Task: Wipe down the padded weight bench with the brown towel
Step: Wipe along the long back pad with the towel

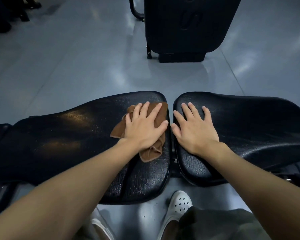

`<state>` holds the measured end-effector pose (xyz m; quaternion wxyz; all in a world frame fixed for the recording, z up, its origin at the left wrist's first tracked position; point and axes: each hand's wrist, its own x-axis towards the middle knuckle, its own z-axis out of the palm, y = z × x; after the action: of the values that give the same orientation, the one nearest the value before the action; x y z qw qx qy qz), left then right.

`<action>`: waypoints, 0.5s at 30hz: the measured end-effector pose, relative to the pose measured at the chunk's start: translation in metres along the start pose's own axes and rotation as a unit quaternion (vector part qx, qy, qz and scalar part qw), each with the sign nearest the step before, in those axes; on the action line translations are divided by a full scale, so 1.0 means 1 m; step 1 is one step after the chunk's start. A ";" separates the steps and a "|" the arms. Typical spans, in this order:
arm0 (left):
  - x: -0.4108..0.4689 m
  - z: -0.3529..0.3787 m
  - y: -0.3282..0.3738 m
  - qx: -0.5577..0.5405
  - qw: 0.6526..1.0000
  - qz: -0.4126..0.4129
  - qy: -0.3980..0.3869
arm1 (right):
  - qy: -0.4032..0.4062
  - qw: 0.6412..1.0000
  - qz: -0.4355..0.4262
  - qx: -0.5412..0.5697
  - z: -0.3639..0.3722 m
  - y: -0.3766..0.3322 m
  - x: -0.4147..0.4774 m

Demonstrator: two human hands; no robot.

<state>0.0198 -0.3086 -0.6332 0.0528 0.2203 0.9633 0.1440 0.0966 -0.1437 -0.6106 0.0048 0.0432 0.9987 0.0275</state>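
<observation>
I look down and see my two bare arms reaching out over the black padded weight bench [80, 139]. It has two pads side by side, with a thin gap between them.

My left hand [144, 127] lies flat on the brown towel [121, 129], with the fingers spread wide open. The palm presses the towel down; the fingers are not curled around it. The towel is bunched up and sits on the left pad, close to the gap. Some of it sticks out past my fingertips and some by my wrist.

My right hand [194, 129] lies flat on the right pad [249, 122], just across the gap. Its fingers are spread open too, and it has nothing in it. The two thumbs are near each other but not touching.

The left pad looks shiny and cracked in spots. Below the bench I see a white shoe with holes [180, 203] on the grey floor [76, 58]. Another black padded machine [185, 25] stands farther away.
</observation>
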 end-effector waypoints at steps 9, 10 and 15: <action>0.093 -0.011 -0.005 -0.042 0.996 -0.080 -0.022 | 0.010 1.000 0.000 0.001 0.003 0.001 0.001; 0.096 -0.012 -0.004 -0.046 0.995 -0.085 -0.021 | 0.014 1.000 0.003 0.002 0.003 0.001 0.002; 0.067 -0.009 -0.010 -0.046 0.998 -0.038 0.002 | 0.012 1.000 0.005 -0.001 0.002 0.002 0.002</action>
<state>-0.0459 -0.2902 -0.6304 0.0661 0.1802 0.9634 0.1869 0.0947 -0.1417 -0.6125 -0.0071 0.0473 0.9984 0.0292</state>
